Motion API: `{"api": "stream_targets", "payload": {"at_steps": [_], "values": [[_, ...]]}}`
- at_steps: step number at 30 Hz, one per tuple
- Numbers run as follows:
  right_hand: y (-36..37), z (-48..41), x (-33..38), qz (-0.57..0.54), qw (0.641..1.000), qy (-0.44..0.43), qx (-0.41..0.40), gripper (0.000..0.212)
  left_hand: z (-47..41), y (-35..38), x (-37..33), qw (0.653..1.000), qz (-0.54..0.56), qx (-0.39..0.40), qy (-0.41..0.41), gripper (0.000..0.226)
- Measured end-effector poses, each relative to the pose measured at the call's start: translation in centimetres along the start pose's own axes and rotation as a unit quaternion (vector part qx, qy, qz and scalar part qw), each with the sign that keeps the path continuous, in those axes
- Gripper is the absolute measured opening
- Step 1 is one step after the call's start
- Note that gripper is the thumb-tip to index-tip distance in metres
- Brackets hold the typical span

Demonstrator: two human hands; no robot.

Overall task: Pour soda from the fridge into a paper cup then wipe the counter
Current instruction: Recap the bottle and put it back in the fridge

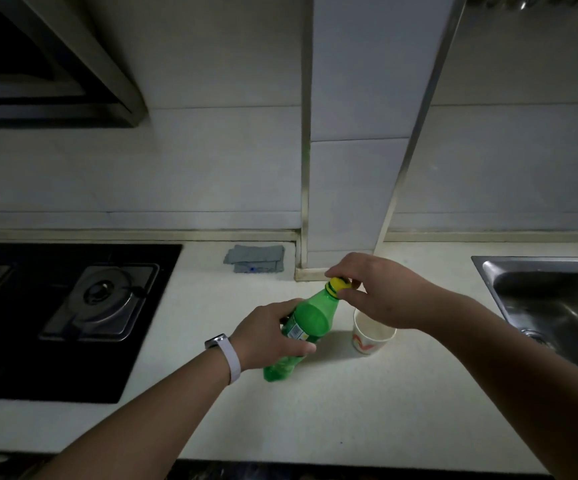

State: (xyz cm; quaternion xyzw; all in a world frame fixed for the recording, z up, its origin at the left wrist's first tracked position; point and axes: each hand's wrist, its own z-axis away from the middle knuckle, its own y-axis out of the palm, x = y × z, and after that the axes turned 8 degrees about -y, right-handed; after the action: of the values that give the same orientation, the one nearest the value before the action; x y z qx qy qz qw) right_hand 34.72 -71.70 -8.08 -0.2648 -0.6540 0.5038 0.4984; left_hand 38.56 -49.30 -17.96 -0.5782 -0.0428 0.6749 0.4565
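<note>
A green soda bottle (310, 318) stands on the pale counter (332, 410), leaning a little to the right. My left hand (266, 336) grips its middle around the label. The fingers of my right hand (377, 289) pinch its yellow cap (337, 284), which sits on the neck. A white paper cup (368, 341) with a red mark stands upright just right of the bottle, partly under my right wrist. A folded grey cloth (255, 258) lies at the back of the counter by the wall.
A black gas hob (66, 317) fills the left of the counter. A steel sink (554, 299) is sunk in at the right. A tiled pillar (346, 202) juts out behind the bottle. A range hood (48, 64) hangs at the upper left.
</note>
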Motion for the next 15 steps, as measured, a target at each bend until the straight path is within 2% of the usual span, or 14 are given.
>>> {"api": "stream_targets", "payload": {"at_steps": [6, 9, 11, 13, 15], "values": [[-0.9, 0.1, -1.1, 0.033, 0.998, 0.019, 0.050, 0.034, 0.5, 0.6, -1.2, 1.000, -0.020, -0.018, -0.011, 0.065], [-1.1, 0.2, -2.0, 0.088, 0.990, 0.078, 0.077, 0.064, 0.7, 1.2, -2.2, 0.999, -0.034, -0.025, -0.007, 0.066], [-1.3, 0.6, -2.7, 0.065, 0.994, 0.072, 0.058, 0.078, 0.7, 1.6, -2.9, 0.999, -0.020, -0.026, -0.012, 0.064], [-1.8, 1.2, -3.3, -0.016, 0.999, 0.037, 0.008, 0.075, 0.7, 1.9, -3.6, 0.999, -0.002, -0.032, -0.022, 0.061], [-2.6, 1.8, -3.9, -0.093, 0.996, 0.007, -0.009, 0.054, 0.7, 2.3, -4.3, 0.999, 0.004, -0.040, -0.031, 0.059]]}}
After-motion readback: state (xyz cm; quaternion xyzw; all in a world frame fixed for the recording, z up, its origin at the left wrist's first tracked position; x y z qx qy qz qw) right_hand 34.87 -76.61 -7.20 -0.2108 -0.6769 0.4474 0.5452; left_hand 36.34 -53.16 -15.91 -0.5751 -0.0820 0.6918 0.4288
